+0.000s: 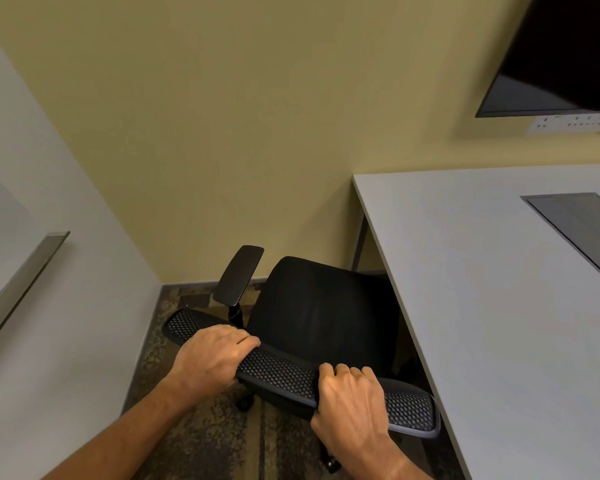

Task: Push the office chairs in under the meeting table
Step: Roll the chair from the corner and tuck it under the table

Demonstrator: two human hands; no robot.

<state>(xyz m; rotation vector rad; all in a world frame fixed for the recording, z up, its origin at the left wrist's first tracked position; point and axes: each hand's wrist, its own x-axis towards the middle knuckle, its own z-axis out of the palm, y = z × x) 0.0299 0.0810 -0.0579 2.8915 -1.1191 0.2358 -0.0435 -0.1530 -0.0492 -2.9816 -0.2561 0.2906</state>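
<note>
Both of my hands grip the top edge of a black office chair's mesh backrest (284,375): the left hand (210,358) curls over it toward the left end, the right hand (350,403) clenches it nearer the right end. The chair's black seat (323,310) sits at the corner of the white meeting table (482,306), its right side tucked under the table edge (its left armrest (239,274) stands clear). Patterned carpet (201,441) lies below, beside a white wall (66,341).
</note>
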